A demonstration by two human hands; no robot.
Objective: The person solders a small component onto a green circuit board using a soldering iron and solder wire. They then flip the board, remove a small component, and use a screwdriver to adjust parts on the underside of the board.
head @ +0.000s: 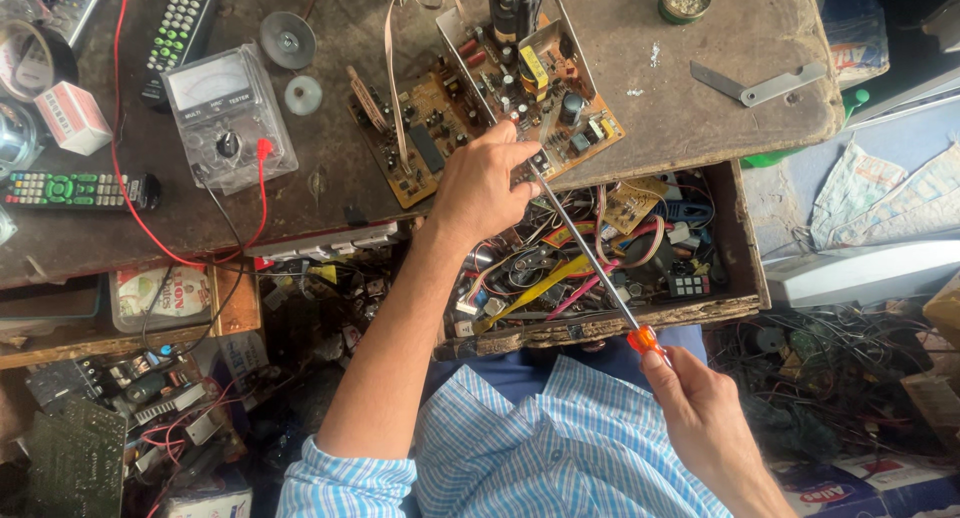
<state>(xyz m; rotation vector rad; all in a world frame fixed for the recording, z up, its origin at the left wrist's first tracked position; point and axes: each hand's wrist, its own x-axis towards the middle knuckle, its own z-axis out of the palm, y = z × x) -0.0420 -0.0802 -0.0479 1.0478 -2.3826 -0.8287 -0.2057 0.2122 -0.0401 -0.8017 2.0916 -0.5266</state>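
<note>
Cluttered with remotes and a multimeter (228,118), our worn bench (690,98) is carrying a brown circuit board (500,98). We are pinching its near edge with our left hand (480,183), while our right hand (700,408) is closing its grip around a long screwdriver (590,258) over the open drawer (620,323).

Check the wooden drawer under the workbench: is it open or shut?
Open. The drawer is pulled out beneath the workbench, exposing tangled wires and parts inside.
</note>
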